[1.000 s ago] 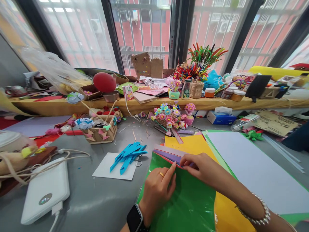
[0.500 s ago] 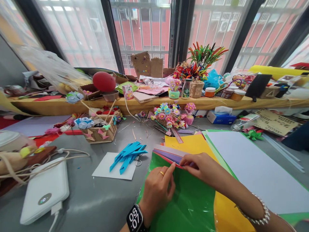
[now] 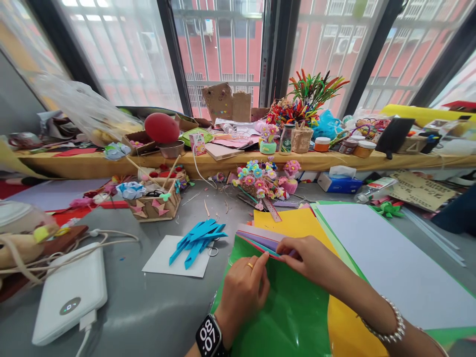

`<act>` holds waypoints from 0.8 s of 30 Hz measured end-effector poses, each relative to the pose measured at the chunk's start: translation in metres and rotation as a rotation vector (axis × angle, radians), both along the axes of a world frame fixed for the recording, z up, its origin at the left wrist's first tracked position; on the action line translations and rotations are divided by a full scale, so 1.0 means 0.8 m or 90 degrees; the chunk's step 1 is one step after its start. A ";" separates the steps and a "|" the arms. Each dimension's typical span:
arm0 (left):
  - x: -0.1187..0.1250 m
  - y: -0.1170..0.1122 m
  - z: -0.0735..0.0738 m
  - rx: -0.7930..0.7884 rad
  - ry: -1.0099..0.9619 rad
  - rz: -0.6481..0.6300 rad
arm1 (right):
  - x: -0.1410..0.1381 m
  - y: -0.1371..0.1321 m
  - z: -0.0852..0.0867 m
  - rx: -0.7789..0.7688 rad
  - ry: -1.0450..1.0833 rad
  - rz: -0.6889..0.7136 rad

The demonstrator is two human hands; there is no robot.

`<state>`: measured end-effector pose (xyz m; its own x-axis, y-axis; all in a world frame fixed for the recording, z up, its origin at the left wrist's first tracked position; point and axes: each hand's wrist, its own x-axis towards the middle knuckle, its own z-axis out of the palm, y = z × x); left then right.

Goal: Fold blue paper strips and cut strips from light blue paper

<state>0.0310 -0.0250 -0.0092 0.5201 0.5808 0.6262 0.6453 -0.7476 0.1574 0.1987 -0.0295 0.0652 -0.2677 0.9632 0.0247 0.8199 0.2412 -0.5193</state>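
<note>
A clear plastic sleeve of coloured paper [image 3: 290,307], green on top, lies at the table's front, its sheet edges fanned at the upper end. My left hand [image 3: 243,287], with a ring and a watch, is closed at the sleeve's opening, its index finger along the sheet edges. Beside it, the thumb and fingers of my right hand [image 3: 307,255] pinch the purple and red sheets [image 3: 262,239]; what lies under the fingertips is hidden. Left of the hands, folded blue paper strips [image 3: 199,239] rest in a pile on a white square sheet [image 3: 158,255].
A yellow sheet [image 3: 347,322] lies under the sleeve, with a large white sheet [image 3: 397,263] to the right. A power bank [image 3: 70,297] with cables is at the left. Behind stand a craft basket [image 3: 158,208], fuzzy flowers [image 3: 260,181] and a tissue pack [image 3: 340,181].
A light blue edge now shows between the sheets near my fingertips. Both hands keep nearly the same place, and the right forearm has shifted slightly left.
</note>
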 end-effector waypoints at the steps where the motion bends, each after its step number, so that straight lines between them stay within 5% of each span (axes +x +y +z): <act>1: 0.000 0.000 0.000 -0.005 0.005 0.000 | 0.000 0.000 0.000 0.008 -0.013 -0.001; 10: 0.002 0.000 0.000 -0.005 0.016 0.020 | 0.002 0.007 -0.010 0.020 -0.080 -0.002; 15: 0.002 0.000 0.000 0.002 0.019 0.028 | -0.004 0.016 -0.007 0.108 -0.179 0.041; 24: 0.001 -0.001 -0.002 0.012 0.025 0.032 | 0.003 0.052 0.001 -0.137 -0.161 0.271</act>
